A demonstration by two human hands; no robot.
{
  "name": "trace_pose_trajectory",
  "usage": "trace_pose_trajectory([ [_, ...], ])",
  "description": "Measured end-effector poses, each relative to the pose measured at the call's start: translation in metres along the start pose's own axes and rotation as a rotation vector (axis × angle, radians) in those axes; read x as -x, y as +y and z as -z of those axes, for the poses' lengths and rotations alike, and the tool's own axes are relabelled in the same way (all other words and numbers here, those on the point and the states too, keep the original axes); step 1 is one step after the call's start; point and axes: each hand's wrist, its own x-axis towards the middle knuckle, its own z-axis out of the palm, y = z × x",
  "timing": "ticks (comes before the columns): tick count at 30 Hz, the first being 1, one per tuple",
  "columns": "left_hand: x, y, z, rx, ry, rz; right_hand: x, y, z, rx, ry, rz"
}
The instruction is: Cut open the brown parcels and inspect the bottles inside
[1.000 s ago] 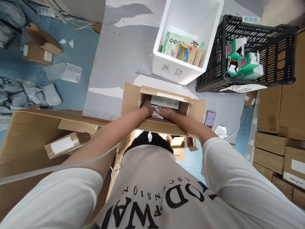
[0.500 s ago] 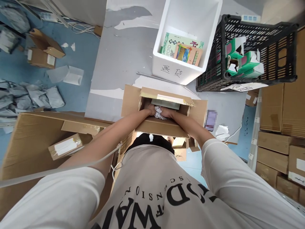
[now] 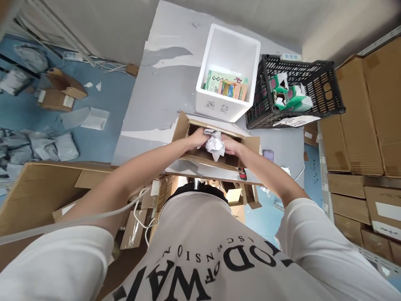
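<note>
Crumpled white paper (image 3: 215,144) is gripped between my two hands, just over the opening of a cardboard box (image 3: 200,156) on the grey table. My left hand (image 3: 198,138) closes on its left side, fingers curled. My right hand (image 3: 230,144) holds it from the right, with some fingertips hidden behind the paper. The box's flaps stand spread to both sides, and its inside is mostly dark and covered by the hands and paper. Below the box's right front corner lies a small red and black object (image 3: 242,173) at the table edge.
Behind the box stand a white foam bin (image 3: 225,106) with booklets and a black crate (image 3: 266,121) of green cartons. A phone-like object (image 3: 268,155) lies to the right. A large open carton (image 3: 40,184) is at left, stacked boxes (image 3: 349,198) at right.
Both hands have risen with the crumpled paper from inside the box to its opening. The box has turned slightly and sits farther from my body; the view has shifted.
</note>
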Motion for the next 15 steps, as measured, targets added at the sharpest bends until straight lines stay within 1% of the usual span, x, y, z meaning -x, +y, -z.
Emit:
trace_pose_trajectory([
  [2,0.006,0.023,0.005,0.019,0.019,-0.11,0.012,-0.024,0.001,-0.017,0.004,0.103],
  [5,0.023,0.053,0.018,0.054,0.022,-0.245,0.027,-0.058,-0.006,0.014,-0.048,0.242],
  [7,0.036,0.069,0.032,0.069,0.041,-0.319,0.029,-0.078,-0.016,0.079,-0.088,0.322],
  [9,0.049,0.08,0.053,0.054,0.099,-0.377,0.023,-0.097,-0.032,0.176,-0.115,0.4],
  [12,0.063,0.082,0.093,-0.002,0.228,-0.383,0.0,-0.121,-0.068,0.344,-0.138,0.475],
  [13,0.067,0.078,0.108,-0.015,0.273,-0.36,-0.011,-0.126,-0.082,0.399,-0.145,0.481],
  [15,0.074,0.062,0.138,-0.025,0.349,-0.302,-0.036,-0.129,-0.113,0.503,-0.153,0.465],
])
